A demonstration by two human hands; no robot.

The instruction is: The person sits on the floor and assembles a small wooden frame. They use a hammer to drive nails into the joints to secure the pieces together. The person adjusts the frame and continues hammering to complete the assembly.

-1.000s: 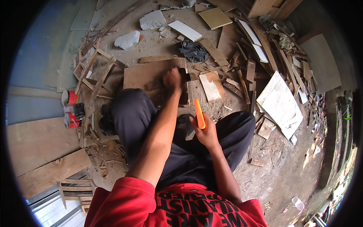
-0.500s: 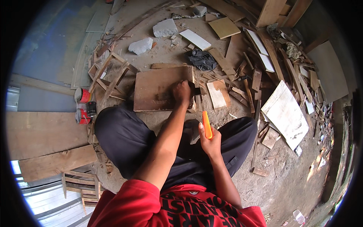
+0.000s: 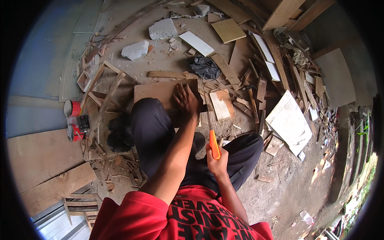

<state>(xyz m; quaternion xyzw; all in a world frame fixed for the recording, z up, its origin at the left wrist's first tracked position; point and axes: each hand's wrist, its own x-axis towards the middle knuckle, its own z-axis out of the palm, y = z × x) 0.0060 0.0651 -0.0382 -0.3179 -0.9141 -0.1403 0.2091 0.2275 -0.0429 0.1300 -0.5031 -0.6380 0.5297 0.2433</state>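
A brown wooden board [image 3: 154, 89] lies in front of my legs, partly hidden behind my raised left knee. My left hand [image 3: 187, 100] presses flat on its right part with the fingers spread. In my right hand [image 3: 217, 160] is the orange handle of a handsaw [image 3: 215, 145], gripped with the fingers wrapped round it. Its thin blade points away from me, up to the board's right edge beside the left hand. A small dark piece shows by that hand; what it is I cannot make out.
A hammer [image 3: 253, 105] lies right of the board among wood scraps. Farther off are a black plastic bag [image 3: 205, 66], a white panel [image 3: 290, 123] and concrete chunks [image 3: 163, 29]. Red paint cans [image 3: 73, 109] and a wooden frame [image 3: 105, 96] stand on the left.
My left knee has risen and now covers part of the board. The left hand has gone from a closed fist to spread fingers. The saw has shifted slightly toward me.
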